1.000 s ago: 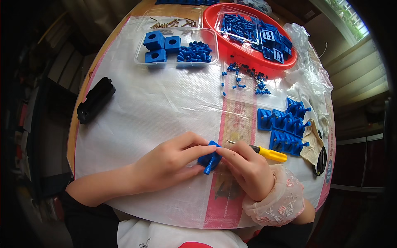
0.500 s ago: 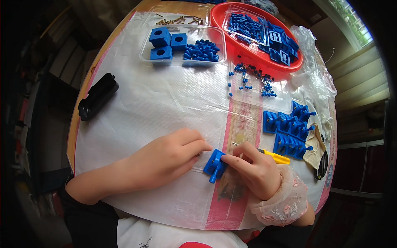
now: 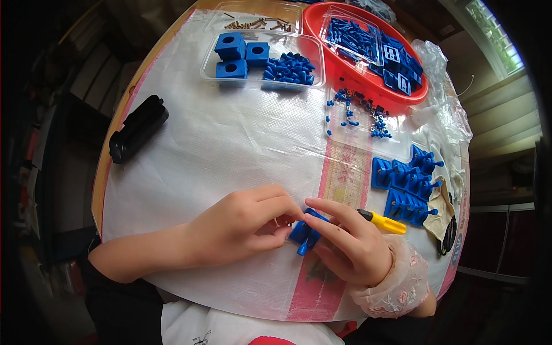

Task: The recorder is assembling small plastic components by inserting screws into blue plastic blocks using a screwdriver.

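Note:
Near the table's front edge lies a blue plastic bracket [image 3: 303, 236], with a flat square base and a short peg pointing toward me. My right hand [image 3: 357, 247] has its fingers on the bracket's far right side, steadying it. Close against its left side, my left hand [image 3: 247, 221] is closed, fingertips pinched together. A tiny pale part shows between those fingers, too small to name. Beside my right hand lies a screwdriver [image 3: 386, 222] with a yellow handle and black collar; its shaft is hidden behind the fingers.
Several similar blue brackets [image 3: 406, 183] stand at the right, near black-handled scissors [image 3: 446, 237]. Farther back are a clear box [image 3: 205, 75] of blue blocks and cones, a clear tray [image 3: 397, 150] of small bits, and a red basin [image 3: 313, 23]. A black case [image 3: 138, 129] lies left.
My left hand has moved right and its fingertips have come together beside the bracket. My right fingers have stretched over the bracket; the screwdriver's shaft tip is now hidden. The view shifted slightly.

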A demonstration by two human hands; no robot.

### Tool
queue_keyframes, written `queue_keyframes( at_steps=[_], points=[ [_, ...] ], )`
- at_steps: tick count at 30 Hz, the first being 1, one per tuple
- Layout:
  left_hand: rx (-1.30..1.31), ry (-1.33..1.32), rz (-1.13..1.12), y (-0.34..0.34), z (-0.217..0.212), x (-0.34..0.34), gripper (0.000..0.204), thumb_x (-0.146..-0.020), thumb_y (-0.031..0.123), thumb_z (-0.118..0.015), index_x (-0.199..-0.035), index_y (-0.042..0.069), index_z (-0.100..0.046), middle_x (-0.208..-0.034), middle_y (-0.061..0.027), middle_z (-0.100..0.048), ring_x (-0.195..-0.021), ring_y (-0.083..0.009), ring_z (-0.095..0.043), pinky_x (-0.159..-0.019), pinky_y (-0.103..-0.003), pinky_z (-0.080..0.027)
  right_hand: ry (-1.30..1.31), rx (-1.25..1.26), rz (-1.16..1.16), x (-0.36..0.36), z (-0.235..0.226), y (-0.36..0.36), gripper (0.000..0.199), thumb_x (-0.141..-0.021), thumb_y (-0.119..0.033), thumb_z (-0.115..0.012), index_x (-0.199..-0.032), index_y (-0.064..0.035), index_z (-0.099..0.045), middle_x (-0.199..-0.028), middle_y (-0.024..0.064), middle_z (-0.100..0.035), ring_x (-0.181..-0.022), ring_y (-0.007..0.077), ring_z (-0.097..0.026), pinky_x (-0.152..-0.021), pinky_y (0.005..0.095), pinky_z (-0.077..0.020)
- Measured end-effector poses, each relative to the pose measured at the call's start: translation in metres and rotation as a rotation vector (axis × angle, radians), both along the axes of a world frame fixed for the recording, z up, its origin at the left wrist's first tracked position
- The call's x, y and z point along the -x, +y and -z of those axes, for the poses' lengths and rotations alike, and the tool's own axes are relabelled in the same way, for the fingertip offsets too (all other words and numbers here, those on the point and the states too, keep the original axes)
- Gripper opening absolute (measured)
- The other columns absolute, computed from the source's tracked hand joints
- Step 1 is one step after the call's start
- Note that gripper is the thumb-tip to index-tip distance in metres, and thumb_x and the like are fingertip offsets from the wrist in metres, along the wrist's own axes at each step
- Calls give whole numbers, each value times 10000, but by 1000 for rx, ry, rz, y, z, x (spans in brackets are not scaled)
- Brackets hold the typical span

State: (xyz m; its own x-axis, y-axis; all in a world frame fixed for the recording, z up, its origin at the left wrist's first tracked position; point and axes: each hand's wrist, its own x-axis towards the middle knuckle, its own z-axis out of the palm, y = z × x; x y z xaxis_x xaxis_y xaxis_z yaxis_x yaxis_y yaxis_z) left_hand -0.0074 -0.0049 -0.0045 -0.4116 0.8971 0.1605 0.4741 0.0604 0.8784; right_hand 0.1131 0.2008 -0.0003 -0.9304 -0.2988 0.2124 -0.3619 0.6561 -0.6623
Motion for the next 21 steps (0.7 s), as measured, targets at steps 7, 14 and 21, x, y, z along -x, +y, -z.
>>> queue_keyframes(
  at_steps=[7,14,21],
  points=[
    [-23,-209,-18,1,0,0,231,-736,-71,-692,-954,-8,-648,-927,-100,-656,-812,-208,-659,-699,-278,-545,-30,71,-49,3,10,6,453,-750,-62,-735,-1178,-26,-589,-1248,166,-567,-987,323,-634,-814,364,-529],
    [-93,-126,74,0,-1,-5,262,-725,-85,-715,-962,8,-653,-912,-108,-661,-815,-213,-664,-690,-292,-554,4,110,-63,2,12,5,411,-724,-72,-758,-1105,-33,-607,-1133,149,-596,-898,305,-621,-754,362,-521],
    [-157,-67,94,-2,1,-10,287,-711,-69,-758,-965,16,-654,-928,-105,-693,-825,-241,-684,-705,-306,-554,69,136,-122,4,13,3,423,-700,-65,-769,-1077,8,-590,-1086,145,-617,-858,299,-611,-718,365,-515]
  ],
)
